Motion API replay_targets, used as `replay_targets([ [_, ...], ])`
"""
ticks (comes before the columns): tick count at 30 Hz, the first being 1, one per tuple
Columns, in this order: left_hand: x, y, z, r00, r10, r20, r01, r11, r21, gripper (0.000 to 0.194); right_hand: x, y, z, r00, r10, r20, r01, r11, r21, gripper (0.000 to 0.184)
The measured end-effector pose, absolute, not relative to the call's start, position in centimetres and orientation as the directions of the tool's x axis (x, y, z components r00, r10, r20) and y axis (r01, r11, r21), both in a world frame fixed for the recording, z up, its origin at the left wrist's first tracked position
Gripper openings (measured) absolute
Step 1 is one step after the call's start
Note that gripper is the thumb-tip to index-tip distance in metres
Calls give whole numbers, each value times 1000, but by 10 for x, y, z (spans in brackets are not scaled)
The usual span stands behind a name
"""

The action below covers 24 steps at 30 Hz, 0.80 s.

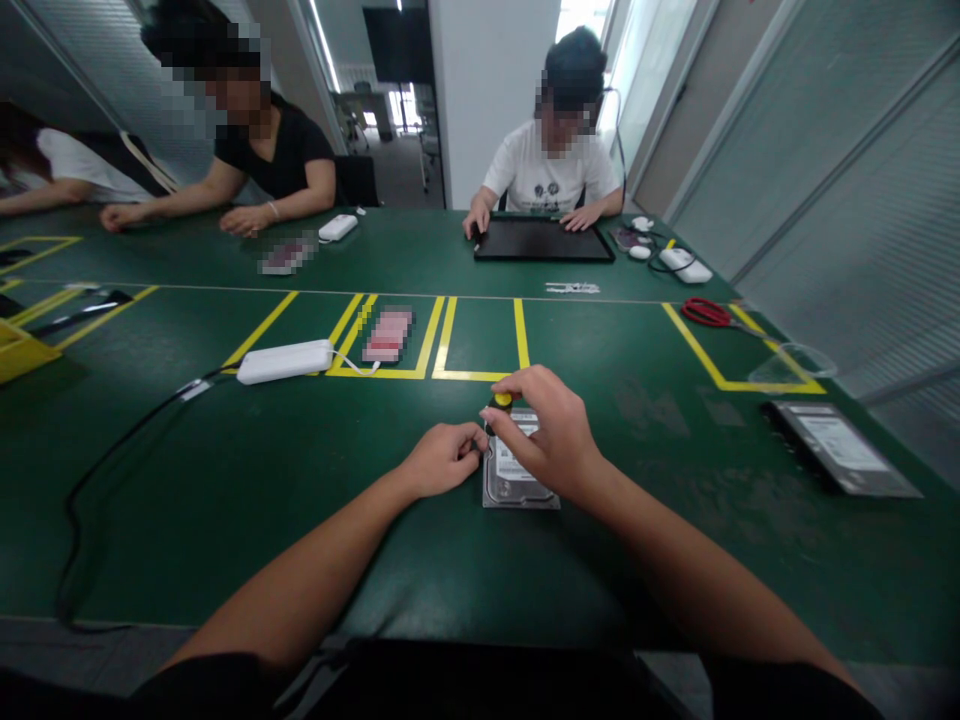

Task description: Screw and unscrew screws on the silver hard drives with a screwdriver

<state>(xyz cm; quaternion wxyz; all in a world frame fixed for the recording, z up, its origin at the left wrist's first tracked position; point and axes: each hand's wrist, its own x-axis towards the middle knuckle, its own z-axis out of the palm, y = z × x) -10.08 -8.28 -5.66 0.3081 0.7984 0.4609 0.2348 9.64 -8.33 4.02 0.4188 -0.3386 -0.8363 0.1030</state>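
A silver hard drive (517, 488) with a white label lies flat on the green table in front of me. My right hand (551, 430) is above it, thumb and fingers closed on a short screwdriver (502, 400) with a yellow-and-black handle. The screwdriver stands roughly upright over the drive's far left part; its tip is hidden. At the drive's left edge, my left hand (448, 458) is closed with fingers curled, gripping that edge near the screwdriver.
A second drive (840, 448) lies at the right, beyond it red-handled scissors (709, 313). A white power strip (285, 361) with a black cable and a phone (388, 335) sit left. Across the table, a person in white handles a black panel (544, 240); other people sit left.
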Motion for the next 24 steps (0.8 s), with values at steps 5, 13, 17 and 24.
replay_targets([
  [5,-103,-83,-61,466,873,142,584,-424,692,6,95,-84,37,-428,710,560,504,701,-504,27],
  [13,-110,-78,-61,400,890,217,525,-417,742,16,95,-83,39,-460,754,470,478,656,-584,17],
  [17,-113,-78,-57,374,903,211,517,-391,762,20,109,-89,62,-391,750,534,452,662,-598,17],
  [24,-109,-85,-45,327,931,161,474,-309,824,25,156,-99,67,-82,839,537,337,531,-778,19],
])
